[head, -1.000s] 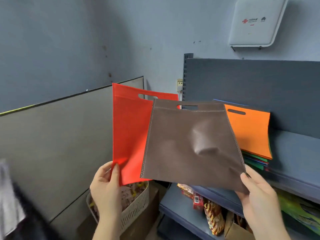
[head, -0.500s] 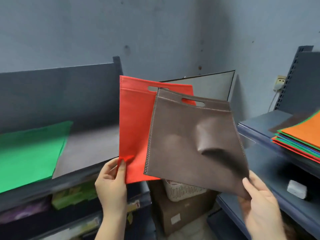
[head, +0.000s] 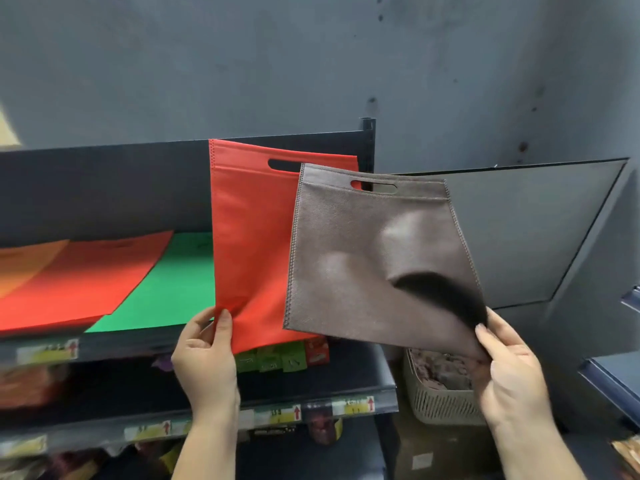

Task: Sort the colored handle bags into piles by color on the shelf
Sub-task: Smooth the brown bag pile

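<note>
Closest to me are the two hands, both raised in front of the shelving. The left hand [head: 204, 351] pinches the lower left corner of a red bag [head: 252, 244], thumb on the front face, and holds it upright with its handle slot at the top. The right hand [head: 505, 365] grips the lower right corner of a brown bag [head: 367, 271], which buckles above the thumb and overlaps the red one's right edge, in front of it.

What the coming move turns on, I'd judge, is the red bag's own pile: the red pile [head: 79, 278] lies flat on the shelf [head: 138, 341] to the left of the left hand and a little beyond it, its long side running away leftwards. The left hand is plainly the nearer one, so the held bag would have to tip from standing to flat. Between that hand and the red pile sits a green pile [head: 173, 282], which the bag must pass over; an orange pile [head: 24, 261] shows at the far left edge, blurred. I see no brown pile here.

Below hang price tags [head: 296, 412] and packets; a pale basket [head: 440, 393] stands on the floor by the right hand, and a dark board [head: 530, 230] leans on the wall behind
</note>
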Tool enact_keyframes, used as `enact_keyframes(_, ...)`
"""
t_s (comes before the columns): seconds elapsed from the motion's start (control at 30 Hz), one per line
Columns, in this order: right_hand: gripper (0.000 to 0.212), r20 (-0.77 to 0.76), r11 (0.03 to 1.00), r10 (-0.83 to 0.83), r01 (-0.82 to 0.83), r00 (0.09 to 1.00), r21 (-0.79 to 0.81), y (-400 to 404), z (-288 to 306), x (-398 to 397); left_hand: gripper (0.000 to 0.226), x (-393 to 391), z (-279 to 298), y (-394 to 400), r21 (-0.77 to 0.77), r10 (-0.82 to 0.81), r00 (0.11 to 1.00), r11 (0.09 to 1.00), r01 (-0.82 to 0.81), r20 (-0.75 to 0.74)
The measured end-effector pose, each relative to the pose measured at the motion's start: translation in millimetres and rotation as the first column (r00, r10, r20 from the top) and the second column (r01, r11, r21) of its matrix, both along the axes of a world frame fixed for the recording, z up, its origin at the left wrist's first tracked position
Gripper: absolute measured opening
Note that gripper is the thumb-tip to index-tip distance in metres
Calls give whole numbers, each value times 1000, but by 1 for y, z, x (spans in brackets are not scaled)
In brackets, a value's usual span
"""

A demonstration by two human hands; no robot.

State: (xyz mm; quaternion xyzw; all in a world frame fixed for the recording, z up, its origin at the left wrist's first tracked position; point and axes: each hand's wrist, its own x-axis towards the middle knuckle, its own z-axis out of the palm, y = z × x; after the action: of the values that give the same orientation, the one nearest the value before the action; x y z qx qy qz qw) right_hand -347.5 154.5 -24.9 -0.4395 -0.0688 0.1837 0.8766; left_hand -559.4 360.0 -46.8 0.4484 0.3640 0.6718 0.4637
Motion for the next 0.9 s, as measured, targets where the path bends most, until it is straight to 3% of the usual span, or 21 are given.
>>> enact_keyframes(0.3,33,108,998,16,-9,994,-61,65,21,11,5,-58,-2,70,-27,166,982,985,-170,-93)
enact_keyframes(0.47,30,233,948,-50,119,971,-294,106,11,26,4,-74,-9,98,11,152,969,988,-152,-193)
enact_keyframes(0.57,32,438,828,-32,269,898,-492,127,10,37,3,-81,-13,107,32,140,954,990,-137,-264)
enact_keyframes(0.67,33,588,622,64,429,806,-655,140,14,50,4,-88,-15,112,67,141,934,990,-126,-329)
enact_keyframes(0.9,38,608,272,352,544,711,-794,134,22,48,6,-114,-10,106,174,217,889,972,-158,-402)
